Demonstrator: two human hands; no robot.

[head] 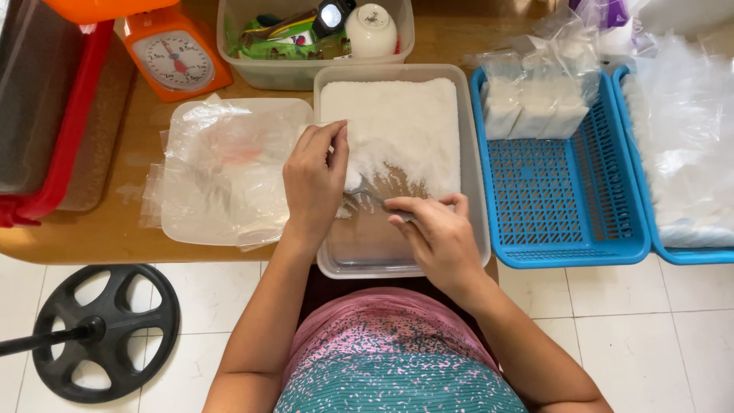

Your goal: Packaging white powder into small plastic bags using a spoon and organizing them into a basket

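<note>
A wooden table with a rounded near edge spans the far half of the scene, standing on a floor of pale square tiles with thin grout lines, where a black spoked round stand base rests at near left, all evenly lit.

Before you sit an orange dial kitchen scale, a blue slotted plastic basket holding small filled clear bags, and a black wheel-shaped stand base on white floor tiles.
</note>
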